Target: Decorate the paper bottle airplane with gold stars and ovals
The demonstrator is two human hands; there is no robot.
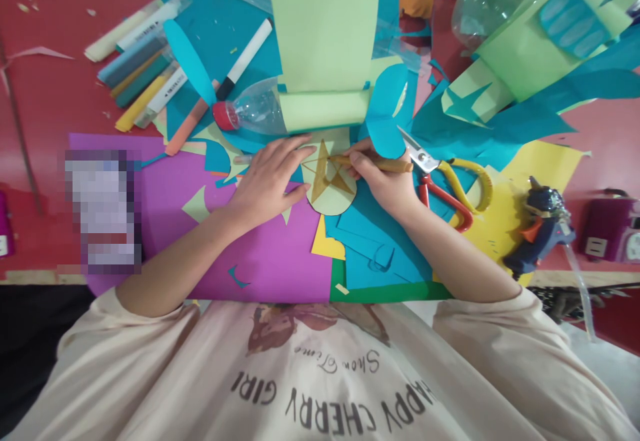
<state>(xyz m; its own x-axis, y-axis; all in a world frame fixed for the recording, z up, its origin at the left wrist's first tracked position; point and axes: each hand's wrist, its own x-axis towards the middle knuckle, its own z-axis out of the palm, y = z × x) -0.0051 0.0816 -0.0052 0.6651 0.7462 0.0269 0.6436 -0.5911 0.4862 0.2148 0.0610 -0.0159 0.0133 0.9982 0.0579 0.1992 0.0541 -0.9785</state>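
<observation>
My left hand lies flat with fingers spread, pressing down a pale green paper disc and the brown star template on it. My right hand is closed around a tan pencil whose tip rests at the star's right edge. Both sit on overlapping purple and teal paper sheets.
Red-and-yellow scissors lie just right of my right hand, a dark glue gun farther right. A plastic bottle wrapped in green paper lies behind the star. Markers and foam sticks are scattered at the back left.
</observation>
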